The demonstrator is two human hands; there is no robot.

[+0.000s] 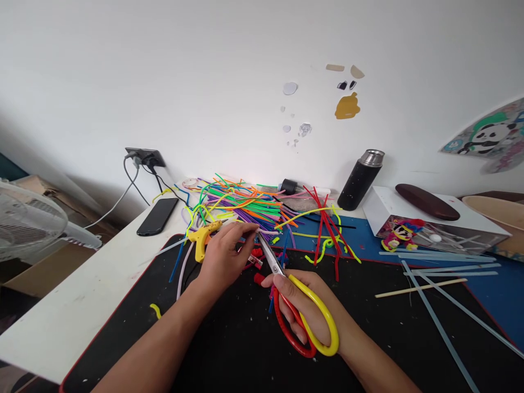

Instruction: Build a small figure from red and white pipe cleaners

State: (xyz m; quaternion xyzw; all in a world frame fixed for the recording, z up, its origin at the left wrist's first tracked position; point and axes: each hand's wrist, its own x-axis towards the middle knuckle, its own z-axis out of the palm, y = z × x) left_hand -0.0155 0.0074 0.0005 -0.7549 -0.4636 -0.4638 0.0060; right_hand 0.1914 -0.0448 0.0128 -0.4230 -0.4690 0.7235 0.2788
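Observation:
Over the black mat (229,344), my right hand (315,305) grips a pair of scissors (276,267) with one red and one yellow handle loop. The blades point up and left, their tips close to the fingertips of my left hand (227,254). Thumb and forefinger of that hand are pinched on a pale pink pipe cleaner (268,232), whose short end shows by the blade tips. Beneath the hands lie red fuzzy pieces (258,278), partly covered. A yellow glue gun (200,240) lies just left of my left hand.
Behind the hands spreads a pile of coloured pipe cleaners (245,204). Red pipe cleaners (323,234), a black flask (360,180) and a white box (376,210) stand or lie right of it. Translucent glue sticks (438,322) lie at right, a phone (158,216) and fan (33,218) at left.

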